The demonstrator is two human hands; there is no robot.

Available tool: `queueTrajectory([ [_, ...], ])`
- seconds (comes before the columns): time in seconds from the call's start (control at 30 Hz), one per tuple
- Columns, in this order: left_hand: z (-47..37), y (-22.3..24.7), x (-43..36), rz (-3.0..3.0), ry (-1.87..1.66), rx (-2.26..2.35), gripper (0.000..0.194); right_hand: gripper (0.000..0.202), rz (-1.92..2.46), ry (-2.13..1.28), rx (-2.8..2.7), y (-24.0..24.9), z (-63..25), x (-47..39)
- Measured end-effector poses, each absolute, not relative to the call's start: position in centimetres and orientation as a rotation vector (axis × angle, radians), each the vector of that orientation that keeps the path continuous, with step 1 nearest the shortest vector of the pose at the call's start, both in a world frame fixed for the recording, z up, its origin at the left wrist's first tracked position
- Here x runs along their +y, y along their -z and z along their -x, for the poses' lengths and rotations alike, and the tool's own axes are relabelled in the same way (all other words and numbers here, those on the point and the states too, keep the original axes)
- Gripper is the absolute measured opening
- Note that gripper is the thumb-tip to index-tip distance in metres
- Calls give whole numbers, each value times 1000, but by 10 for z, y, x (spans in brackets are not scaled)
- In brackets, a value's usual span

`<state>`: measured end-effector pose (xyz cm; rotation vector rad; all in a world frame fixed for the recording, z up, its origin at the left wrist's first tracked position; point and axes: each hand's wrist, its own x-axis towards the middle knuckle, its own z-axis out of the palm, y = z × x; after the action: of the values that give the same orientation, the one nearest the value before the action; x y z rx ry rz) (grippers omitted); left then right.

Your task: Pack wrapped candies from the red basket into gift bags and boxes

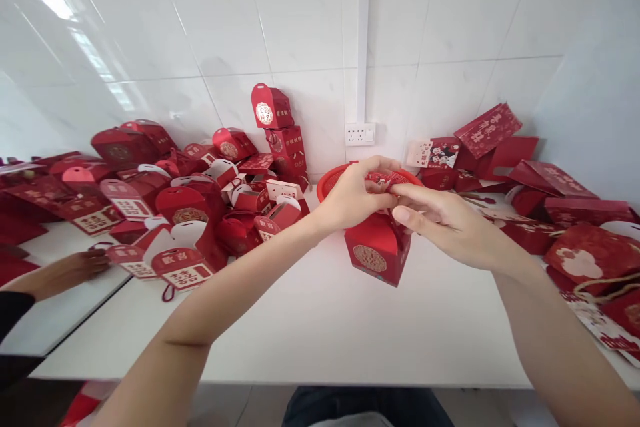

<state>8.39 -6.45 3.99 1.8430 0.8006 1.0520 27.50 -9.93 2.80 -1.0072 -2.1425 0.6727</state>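
Observation:
A red gift box (373,250) with a round gold emblem on its front stands on the white table, its top hidden beneath both hands. My left hand (356,195) comes over the box from the left, fingers curled and closed. Meeting it from the right, my right hand (447,221) has thumb and fingers drawn together at the box's top. A small shiny bit shows between the fingertips, too little to name. Just behind the hands sits a red plastic basket (327,180), partly covered by them; what lies in it I cannot tell.
Many red gift boxes (183,207) crowd the table's left side, several stacked against the tiled wall (300,20). More red boxes and bags (583,253) lie at the right. Another person's hand (83,265) reaches in at far left. A socket (360,134) is on the wall.

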Motion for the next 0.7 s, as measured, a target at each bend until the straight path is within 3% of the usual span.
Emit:
queueTrajectory([
  [0.47, -63, -50, -59, -1688, -1067, 907, 32, 35, 849, -626, -1883, -10, -300, -89],
  [0.7, -8, -80, -90, -1838, -1259, 1202, 35, 42, 1028, -772, -1817, 26, -341, -84],
])
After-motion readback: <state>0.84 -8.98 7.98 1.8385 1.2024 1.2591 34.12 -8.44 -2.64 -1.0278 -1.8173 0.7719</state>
